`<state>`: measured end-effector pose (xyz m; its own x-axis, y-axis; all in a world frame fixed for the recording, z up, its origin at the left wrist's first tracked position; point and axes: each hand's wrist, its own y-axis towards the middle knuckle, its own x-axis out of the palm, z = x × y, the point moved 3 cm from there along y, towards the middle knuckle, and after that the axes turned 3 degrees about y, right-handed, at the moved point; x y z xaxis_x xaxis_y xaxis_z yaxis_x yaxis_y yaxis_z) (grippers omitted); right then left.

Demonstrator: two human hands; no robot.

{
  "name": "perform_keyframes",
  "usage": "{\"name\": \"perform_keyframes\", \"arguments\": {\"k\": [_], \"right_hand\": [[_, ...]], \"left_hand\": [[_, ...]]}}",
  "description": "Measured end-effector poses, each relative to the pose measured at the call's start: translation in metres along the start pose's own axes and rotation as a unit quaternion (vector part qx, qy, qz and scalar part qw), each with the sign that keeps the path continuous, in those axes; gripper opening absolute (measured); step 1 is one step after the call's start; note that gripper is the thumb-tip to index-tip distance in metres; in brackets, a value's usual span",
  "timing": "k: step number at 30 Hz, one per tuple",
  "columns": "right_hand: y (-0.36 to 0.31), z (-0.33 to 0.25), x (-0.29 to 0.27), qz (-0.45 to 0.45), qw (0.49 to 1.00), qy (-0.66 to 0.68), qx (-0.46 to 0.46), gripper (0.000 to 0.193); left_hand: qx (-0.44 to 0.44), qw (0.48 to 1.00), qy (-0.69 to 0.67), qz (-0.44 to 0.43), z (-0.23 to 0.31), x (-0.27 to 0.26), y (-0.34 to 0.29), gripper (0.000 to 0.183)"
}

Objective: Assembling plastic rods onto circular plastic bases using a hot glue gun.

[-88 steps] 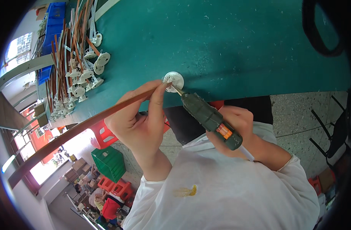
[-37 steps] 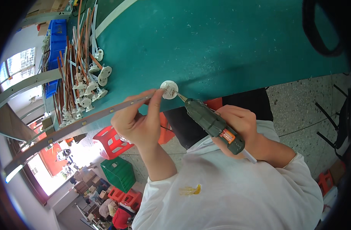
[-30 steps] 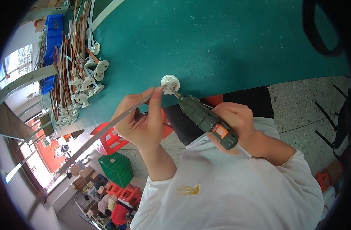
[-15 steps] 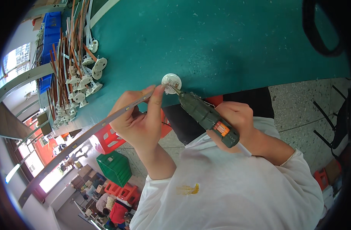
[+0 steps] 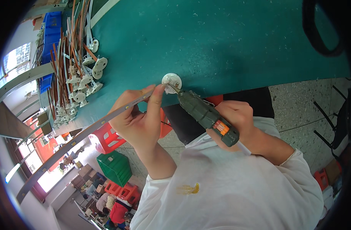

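Observation:
My left hand pinches the end of a long, thin LED strip between thumb and fingers. The strip's end meets a round white plastic cap lying on the table near its front edge. Gripped in my right hand is a dark green hot glue gun with an orange label and a pale glue stick at its back. Its nozzle points at the lower right part of the cap, close to my left fingertips. Whether the nozzle touches the cap is too small to tell.
The green table carries a bundle of strips with white caps at the left. Beyond stands a blue bin. A red basket and a green crate are on the left. A black chair stands at the right.
The glue gun has shifted very slightly, its nozzle still at the cap. The far end of the strip has swung a little. My left hand holds nearly the same place.

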<state>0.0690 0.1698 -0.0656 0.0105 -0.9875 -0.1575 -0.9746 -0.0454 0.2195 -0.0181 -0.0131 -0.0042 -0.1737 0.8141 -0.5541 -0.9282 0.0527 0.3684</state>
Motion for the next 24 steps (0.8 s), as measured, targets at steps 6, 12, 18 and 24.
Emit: {"name": "perform_keyframes", "arguments": {"k": [6,12,18,24], "right_hand": [[0.0007,-0.0004,0.004,0.022,0.999,0.002,-0.039,0.021],[0.0006,-0.001,0.0021,0.028,0.999,-0.005,-0.039,0.021],[0.0017,0.0004,0.0023,0.031,0.999,-0.002,-0.03,0.021],[-0.0019,-0.0024,-0.0012,0.013,0.999,-0.021,-0.024,0.025]], "left_hand": [[-0.002,1.0,-0.008,0.0,0.0,0.0008,0.0008,0.015],[-0.009,1.0,0.011,-0.003,-0.0009,-0.0003,0.0005,0.015],[-0.001,1.0,0.026,-0.013,0.0002,0.0003,0.0008,0.014],[-0.014,1.0,0.002,-0.01,0.0007,0.0008,0.001,0.014]]}}
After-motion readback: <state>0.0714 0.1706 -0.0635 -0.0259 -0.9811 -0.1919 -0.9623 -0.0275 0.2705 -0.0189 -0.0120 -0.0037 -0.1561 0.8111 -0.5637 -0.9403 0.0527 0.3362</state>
